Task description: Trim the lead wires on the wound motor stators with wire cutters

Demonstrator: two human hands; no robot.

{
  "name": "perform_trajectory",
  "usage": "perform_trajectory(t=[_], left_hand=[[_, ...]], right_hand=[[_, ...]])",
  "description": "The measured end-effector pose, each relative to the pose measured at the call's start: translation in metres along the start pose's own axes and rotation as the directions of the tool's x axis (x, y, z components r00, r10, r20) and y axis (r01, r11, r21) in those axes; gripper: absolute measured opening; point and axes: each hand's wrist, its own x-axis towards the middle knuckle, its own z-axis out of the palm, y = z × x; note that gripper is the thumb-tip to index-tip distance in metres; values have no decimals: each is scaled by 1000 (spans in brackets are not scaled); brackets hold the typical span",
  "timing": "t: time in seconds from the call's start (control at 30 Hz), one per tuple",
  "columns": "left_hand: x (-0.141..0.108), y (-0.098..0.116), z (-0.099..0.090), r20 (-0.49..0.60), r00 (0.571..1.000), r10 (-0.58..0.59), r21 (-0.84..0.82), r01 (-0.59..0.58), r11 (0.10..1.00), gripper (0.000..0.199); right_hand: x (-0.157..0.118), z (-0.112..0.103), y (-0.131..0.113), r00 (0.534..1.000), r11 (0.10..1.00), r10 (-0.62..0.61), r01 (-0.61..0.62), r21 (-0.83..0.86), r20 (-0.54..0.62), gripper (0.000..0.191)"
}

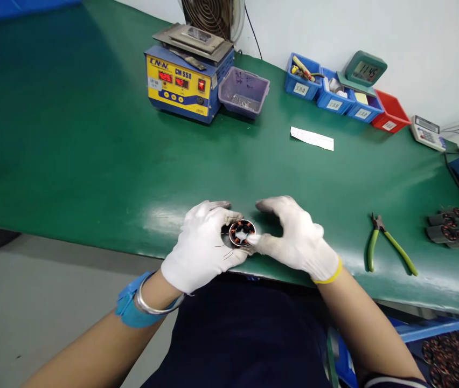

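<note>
A small round motor stator (233,241) with copper windings stands at the table's front edge, thin dark wires sticking out to its left. Around it curl the thumb and fingers of my left hand (203,242), in a white glove, closed on its side. My right hand (294,234), in a white glove with a yellow cuff, lies just to the right. Its thumb reaches the stator's rim, while the index finger stretches forward, apart from the thumb. Something white shows in the stator's middle; I cannot make out what it is.
Green-handled cutters (378,237) lie to the right, beside several stators (458,229). Farther back stand a blue-yellow CM 558 control unit (181,86), a purple bin (259,91), blue bins (300,86), a red bin (391,110) and a paper strip (312,138). A blue crate (447,328) sits lower right.
</note>
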Motion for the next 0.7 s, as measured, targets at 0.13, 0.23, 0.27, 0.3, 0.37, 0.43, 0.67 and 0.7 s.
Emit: perform_trajectory(t=[0.13, 0.23, 0.27, 0.3, 0.37, 0.43, 0.67, 0.7], left_hand=[[1, 1, 0, -17, 1000, 24, 23, -23, 999, 45], [1, 4, -1, -4, 998, 56, 43, -56, 998, 45], [2, 5, -2, -3, 997, 72, 52, -71, 996, 44], [2, 6, -2, -4, 996, 88, 63, -87, 994, 43], [3, 6, -2, -5, 994, 109, 79, -109, 991, 40], [4, 5, -2, 10, 994, 112, 90, -113, 990, 38], [3, 0, -2, 22, 995, 99, 71, -101, 992, 39], [3, 0, -3, 36, 995, 91, 75, -94, 993, 38]], right_hand=[[-2, 17, 9, 936, 946, -324, 320, -55, -136, 14], [-16, 18, 14, 877, 847, -476, 435, -307, -70, 14], [-20, 17, 14, 868, 809, -496, 452, -377, -24, 14], [-24, 14, 14, 865, 776, -501, 461, -431, 26, 14], [-29, 10, 9, 869, 749, -486, 468, -470, 91, 15], [-30, 7, 2, 872, 777, -488, 453, -437, 37, 13], [-16, 22, -12, 802, 783, -584, 517, -345, -124, 19], [-17, 24, -10, 787, 779, -598, 527, -339, -152, 14]])
